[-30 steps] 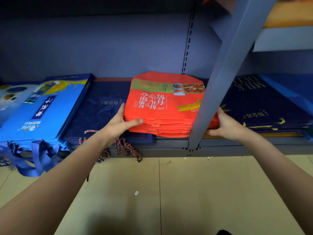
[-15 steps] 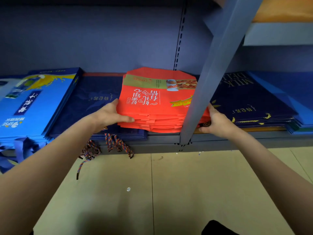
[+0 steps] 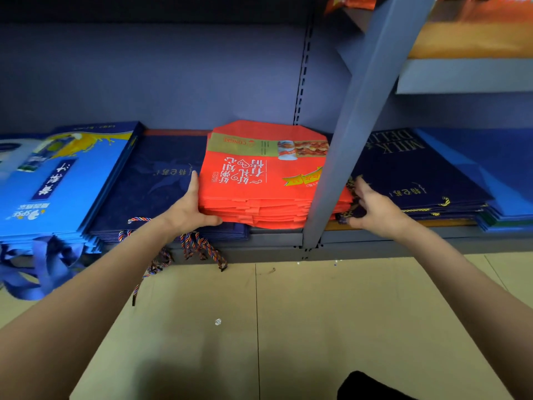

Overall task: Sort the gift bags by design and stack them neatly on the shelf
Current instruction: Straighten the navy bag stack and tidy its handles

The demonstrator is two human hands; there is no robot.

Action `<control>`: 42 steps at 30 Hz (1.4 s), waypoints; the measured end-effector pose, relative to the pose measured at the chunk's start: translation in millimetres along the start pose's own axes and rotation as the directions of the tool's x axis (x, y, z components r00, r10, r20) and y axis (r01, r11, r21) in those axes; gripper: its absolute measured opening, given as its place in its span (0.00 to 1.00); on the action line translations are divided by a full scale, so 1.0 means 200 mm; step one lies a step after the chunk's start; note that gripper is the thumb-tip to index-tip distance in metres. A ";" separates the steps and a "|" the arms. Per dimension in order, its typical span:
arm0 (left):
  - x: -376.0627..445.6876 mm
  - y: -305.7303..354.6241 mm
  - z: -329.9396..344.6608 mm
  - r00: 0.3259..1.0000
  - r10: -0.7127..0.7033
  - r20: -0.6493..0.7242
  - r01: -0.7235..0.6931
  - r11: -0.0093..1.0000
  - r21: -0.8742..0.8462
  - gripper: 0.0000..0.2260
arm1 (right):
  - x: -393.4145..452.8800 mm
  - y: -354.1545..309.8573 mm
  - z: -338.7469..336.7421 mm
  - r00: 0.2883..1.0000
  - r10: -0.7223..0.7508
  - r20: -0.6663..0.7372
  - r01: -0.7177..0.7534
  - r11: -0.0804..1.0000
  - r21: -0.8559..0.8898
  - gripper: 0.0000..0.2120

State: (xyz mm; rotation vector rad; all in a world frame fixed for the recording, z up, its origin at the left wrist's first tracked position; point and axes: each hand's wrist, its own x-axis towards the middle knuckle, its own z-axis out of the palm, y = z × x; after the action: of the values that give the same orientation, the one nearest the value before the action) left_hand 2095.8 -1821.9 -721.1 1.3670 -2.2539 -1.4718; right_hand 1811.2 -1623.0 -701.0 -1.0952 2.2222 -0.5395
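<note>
A stack of orange-red gift bags (image 3: 259, 180) lay flat on the shelf (image 3: 274, 236), near its front edge and partly behind a grey upright post (image 3: 346, 145). Its left part overlapped a pile of dark navy bags (image 3: 153, 183) whose braided cord handles (image 3: 202, 246) hung over the shelf edge.

The left hand (image 3: 189, 210) held the stack at its near left corner, fingers extended along the left side and the thumb curled against the near edge of the layered bags. The right hand (image 3: 375, 207) was at the stack's right side, just past the post, fingers loosely curled with the fingertips at something small and dark by the bags' edge; whether it gripped the stack or only touched it could not be told.

Far left sat a pile of bright blue bags (image 3: 57, 192) with blue ribbon handles (image 3: 34, 267) drooping toward the floor. Right of the post lay another navy pile (image 3: 412, 171) with gold lettering, and beside it, at the far right, plain blue bags (image 3: 504, 174). Below the shelf, the beige tiled floor (image 3: 317, 327) carried a small white scrap (image 3: 218, 321).
</note>
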 end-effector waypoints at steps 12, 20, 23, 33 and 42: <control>-0.02 -0.05 0.07 0.997 0.067 0.038 -0.075 0.958 0.275 0.54 | -0.04 -0.09 0.08 0.999 -0.053 0.007 0.053 0.996 -0.069 0.39; -0.02 -0.06 0.04 0.986 0.036 -0.165 -0.071 0.976 -0.207 0.47 | 0.00 -0.09 0.07 0.999 -0.014 -0.038 0.013 1.000 -0.004 0.45; 0.02 -0.03 -0.01 0.991 0.020 -0.133 -0.013 0.998 0.054 0.36 | 0.01 -0.10 0.07 0.999 -0.040 -0.011 0.039 0.998 -0.058 0.43; 0.01 0.04 0.00 0.988 0.100 -0.116 -0.056 0.943 0.329 0.25 | 0.00 -0.05 0.11 0.991 -0.106 -0.085 0.105 0.994 -0.012 0.40; -0.01 0.06 -0.04 0.947 0.246 -0.205 -0.073 0.789 0.609 0.20 | 0.01 -0.02 0.13 0.994 -0.060 -0.090 0.056 0.998 -0.041 0.46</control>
State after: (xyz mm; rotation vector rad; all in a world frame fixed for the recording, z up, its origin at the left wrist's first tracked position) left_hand 2093.0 -1824.5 -707.6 1.3495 -2.6627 -0.4675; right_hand 1829.4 -1629.8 -718.0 -1.1794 2.2940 -0.5841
